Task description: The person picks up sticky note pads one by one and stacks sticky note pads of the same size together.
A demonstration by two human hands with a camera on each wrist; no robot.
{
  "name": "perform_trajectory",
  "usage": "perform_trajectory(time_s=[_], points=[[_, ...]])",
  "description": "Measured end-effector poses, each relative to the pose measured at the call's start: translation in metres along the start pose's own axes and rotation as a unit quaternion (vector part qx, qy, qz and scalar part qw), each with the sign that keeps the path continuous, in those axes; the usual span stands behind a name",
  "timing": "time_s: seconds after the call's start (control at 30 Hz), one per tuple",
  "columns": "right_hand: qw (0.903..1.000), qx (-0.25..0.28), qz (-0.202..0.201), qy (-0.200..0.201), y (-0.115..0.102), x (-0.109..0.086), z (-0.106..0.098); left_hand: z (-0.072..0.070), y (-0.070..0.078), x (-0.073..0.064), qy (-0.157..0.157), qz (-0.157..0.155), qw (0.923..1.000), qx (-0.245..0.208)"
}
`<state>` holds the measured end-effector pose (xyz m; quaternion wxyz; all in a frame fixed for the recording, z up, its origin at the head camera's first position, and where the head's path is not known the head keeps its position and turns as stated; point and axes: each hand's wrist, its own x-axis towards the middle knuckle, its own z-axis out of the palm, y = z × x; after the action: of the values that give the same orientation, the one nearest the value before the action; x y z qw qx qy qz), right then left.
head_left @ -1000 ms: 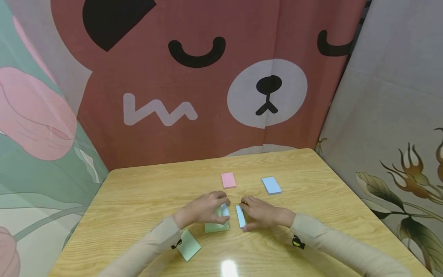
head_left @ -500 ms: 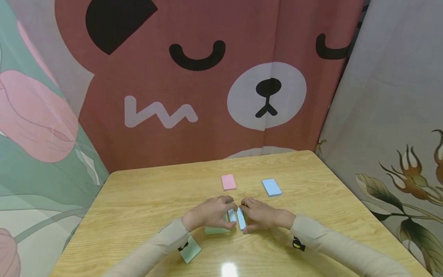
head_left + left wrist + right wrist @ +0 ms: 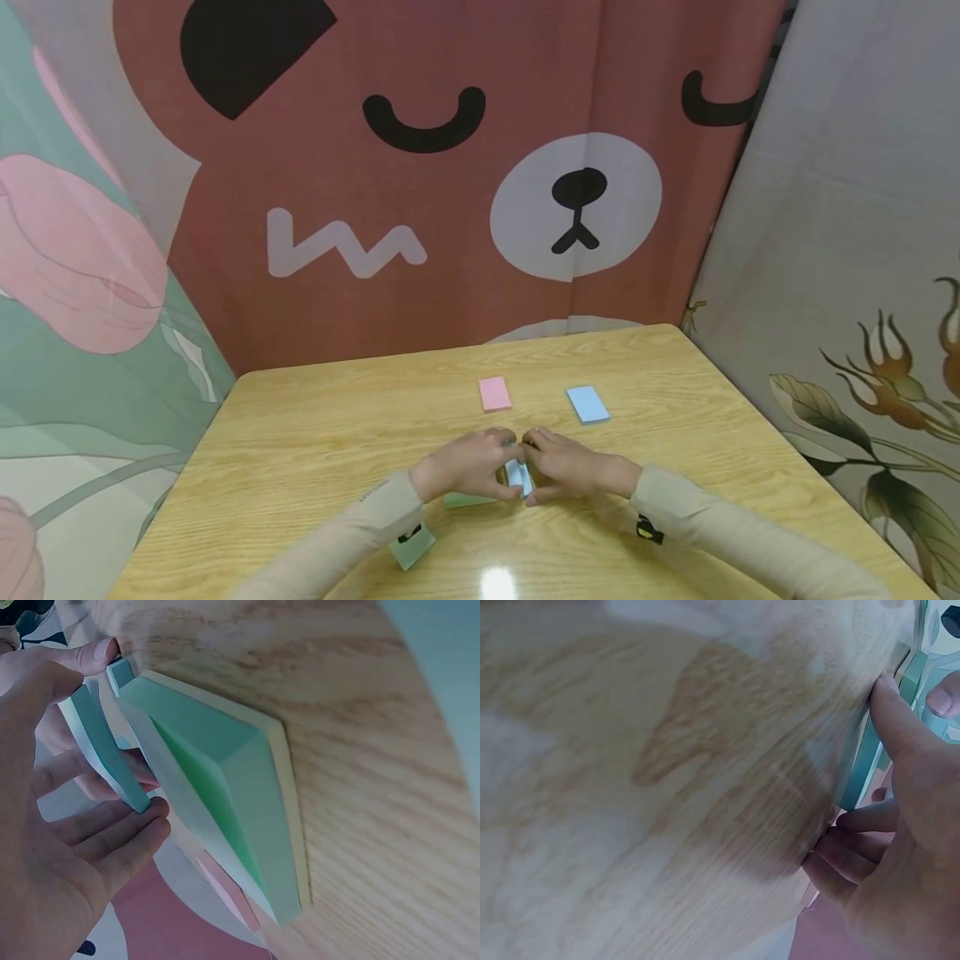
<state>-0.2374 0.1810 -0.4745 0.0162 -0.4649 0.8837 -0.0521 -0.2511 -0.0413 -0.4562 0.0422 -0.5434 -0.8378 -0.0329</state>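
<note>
My left hand [image 3: 467,467] pinches a thin blue paper pad [image 3: 105,754] between thumb and fingertips, tilted on edge. Facing it, my right hand [image 3: 570,467] holds a second blue pad [image 3: 864,766] by its ends, thumb and fingers low at the tabletop. In the head view the two pads meet close together between the hands. Beside my left hand lies a green pad [image 3: 247,757], partly hidden by that hand in the head view. Another green pad [image 3: 414,548] lies nearer, under my left wrist in that view.
Behind the hands, a pink pad [image 3: 495,394] and a blue pad [image 3: 588,404] lie flat on the wooden table [image 3: 330,433]. A bear-print curtain [image 3: 420,208] hangs past the table's back edge, with flowered curtains at both sides.
My left hand has moved right with its blue pad, away from over the green pad, up to the pad in my right hand. The right hand has stayed nearly in place.
</note>
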Motion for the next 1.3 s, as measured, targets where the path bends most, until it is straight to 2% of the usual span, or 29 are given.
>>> perform_trajectory(time_s=[0.17,0.6,0.87,1.13,1.3], points=[[0.9999,0.012,0.009,-0.004,0.002,-0.001,0.003,0.003,0.001,0.003,-0.004,0.002,0.9999,0.01],[1.0,0.006,0.005,0.0,0.003,-0.001,0.005,0.01,0.005,0.006,-0.031,-0.011,0.9993,0.019],[0.9999,0.007,0.01,-0.006,0.002,-0.001,0.004,0.014,0.001,0.003,-0.001,-0.004,0.9996,-0.028],[1.0,-0.008,0.004,-0.003,0.0,-0.002,0.001,0.012,-0.002,-0.003,-0.018,-0.048,0.9987,0.001],[0.9997,-0.007,0.016,-0.018,-0.001,-0.001,0.0,0.011,-0.003,-0.006,-0.024,-0.073,0.9969,0.017]])
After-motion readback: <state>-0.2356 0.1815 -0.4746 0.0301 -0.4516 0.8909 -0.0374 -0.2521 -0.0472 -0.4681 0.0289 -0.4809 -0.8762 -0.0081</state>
